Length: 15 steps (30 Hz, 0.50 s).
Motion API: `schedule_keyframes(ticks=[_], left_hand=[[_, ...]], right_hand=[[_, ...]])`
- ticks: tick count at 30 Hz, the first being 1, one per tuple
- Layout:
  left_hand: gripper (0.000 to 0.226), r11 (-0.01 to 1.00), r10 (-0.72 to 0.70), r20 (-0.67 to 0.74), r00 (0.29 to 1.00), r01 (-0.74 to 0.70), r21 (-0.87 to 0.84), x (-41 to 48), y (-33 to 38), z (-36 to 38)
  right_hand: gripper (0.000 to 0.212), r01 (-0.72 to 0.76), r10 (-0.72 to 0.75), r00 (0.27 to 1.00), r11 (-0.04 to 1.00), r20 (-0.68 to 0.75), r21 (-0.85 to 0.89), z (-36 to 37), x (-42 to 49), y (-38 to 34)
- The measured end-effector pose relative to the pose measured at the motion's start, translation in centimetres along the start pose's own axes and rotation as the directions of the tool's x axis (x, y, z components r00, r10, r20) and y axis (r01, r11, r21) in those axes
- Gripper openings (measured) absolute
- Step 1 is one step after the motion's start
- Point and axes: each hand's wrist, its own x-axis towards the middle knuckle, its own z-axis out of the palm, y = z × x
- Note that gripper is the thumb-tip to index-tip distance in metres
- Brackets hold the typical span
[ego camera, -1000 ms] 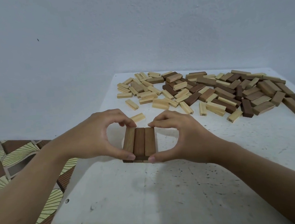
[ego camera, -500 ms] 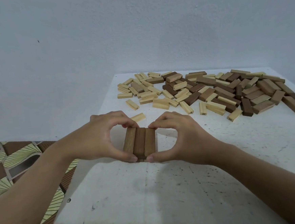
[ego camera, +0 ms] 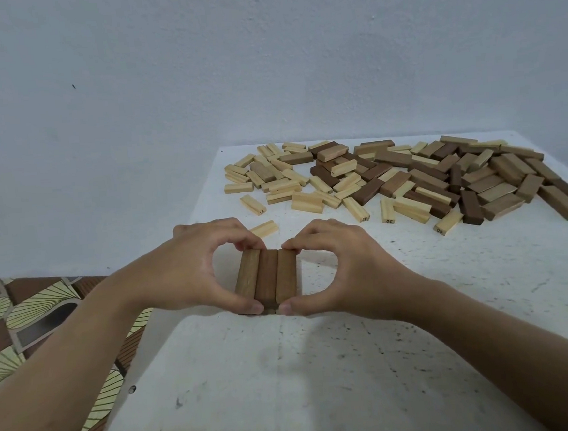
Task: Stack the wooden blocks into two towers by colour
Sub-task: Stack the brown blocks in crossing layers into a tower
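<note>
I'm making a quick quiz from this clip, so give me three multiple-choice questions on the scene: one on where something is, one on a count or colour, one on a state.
1. Where does the loose pile of blocks lie on the table?
A. at the near edge
B. on the far side, towards the wall
C. on the floor

2. How many brown blocks show side by side on top of the small stack?
A. three
B. one
C. six

3. What are the hands doing?
A. resting flat on the table
B. each lifting a pale block
C. pressing the stack from both sides

Answers: 1 B, the pile spreads near the wall. 2 A, three tops show. 3 C, the left hand and right hand touch its ends with thumb and fingers.
</note>
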Motion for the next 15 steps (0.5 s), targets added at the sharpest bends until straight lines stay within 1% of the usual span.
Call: schedule_keyframes(ticks=[8, 12, 15], left_hand=[[0.072, 1.0, -0.011, 0.009, 1.0, 0.011, 0.011, 0.02, 0.18, -0.12], [0.081, 1.0, -0.008, 0.026, 1.0, 0.007, 0.016, -0.06, 0.34, -0.18], [0.083, 1.0, 0.008, 0.021, 1.0, -0.008, -0.02, -0.05, 0.28, -0.29]], right_hand=[[0.083, 0.004, -0.004, 1.0, 1.0, -0.005, 0.0, 0.18, 0.03, 0.28], [0.088, 0.008, -0.008, 1.0, 1.0, -0.006, 0.018, 0.21, -0.08, 0.34], [0.09, 0.01, -0.009, 1.0, 0.999, -0.017, 0.052, 0.01, -0.18, 0.43]])
